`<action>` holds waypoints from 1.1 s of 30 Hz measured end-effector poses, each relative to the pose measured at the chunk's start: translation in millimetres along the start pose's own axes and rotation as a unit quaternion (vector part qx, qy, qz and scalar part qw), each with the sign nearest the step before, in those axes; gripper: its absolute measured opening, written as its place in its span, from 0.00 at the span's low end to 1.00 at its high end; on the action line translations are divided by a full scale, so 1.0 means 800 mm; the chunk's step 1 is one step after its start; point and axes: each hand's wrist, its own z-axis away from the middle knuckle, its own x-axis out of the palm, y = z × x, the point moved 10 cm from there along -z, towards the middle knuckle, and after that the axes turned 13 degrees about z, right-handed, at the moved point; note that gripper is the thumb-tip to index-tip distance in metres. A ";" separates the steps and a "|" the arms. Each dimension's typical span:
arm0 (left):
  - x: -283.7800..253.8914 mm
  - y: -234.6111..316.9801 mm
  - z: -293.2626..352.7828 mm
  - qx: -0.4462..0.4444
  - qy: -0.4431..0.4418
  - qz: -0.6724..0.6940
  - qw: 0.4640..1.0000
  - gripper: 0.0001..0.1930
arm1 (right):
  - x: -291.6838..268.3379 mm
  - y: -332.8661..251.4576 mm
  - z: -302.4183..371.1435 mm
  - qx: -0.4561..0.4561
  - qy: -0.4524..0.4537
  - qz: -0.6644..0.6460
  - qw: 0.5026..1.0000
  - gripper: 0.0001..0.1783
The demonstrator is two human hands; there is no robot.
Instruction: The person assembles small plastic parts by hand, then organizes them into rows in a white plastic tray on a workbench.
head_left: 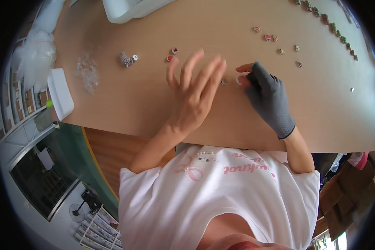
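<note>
My bare left hand [196, 89] hovers over the tan table, its fingers spread and nothing in them. Facing it, my right hand [268, 98] wears a grey glove that leaves the fingertips bare. Its fingers curl in toward the thumb, and a small whitish piece [238, 80] shows at the thumb tip; its kind is too small to tell. Between the two hands lies a small round silvery piece [224, 82]. Just beyond my left fingertips are a dark red round piece [174, 50] and a bright red one [169, 58], both silver-rimmed.
Several small coloured pieces [275, 38] lie scattered beyond my right hand. A row of green and red pieces [332, 28] runs along the far right. Leftward are a spool [128, 59], clear plastic bits [87, 73] and a white tray [61, 93]. A white bin [129, 10] stands at the back.
</note>
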 end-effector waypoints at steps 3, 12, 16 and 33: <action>-0.007 0.025 0.048 0.085 0.015 0.092 0.992 0.26 | -0.006 -0.002 0.007 0.003 0.017 -0.048 0.999 0.11; 0.019 0.027 0.046 -0.009 -0.051 0.148 0.988 0.27 | 0.006 0.002 0.008 0.042 -0.008 -0.060 0.997 0.08; 0.025 0.023 0.047 -0.021 -0.086 0.149 0.985 0.27 | 0.012 0.005 0.008 0.077 -0.032 -0.045 0.995 0.07; 0.018 0.035 0.045 0.004 -0.061 0.144 0.988 0.14 | 0.011 -0.007 0.020 0.066 -0.019 -0.053 0.996 0.06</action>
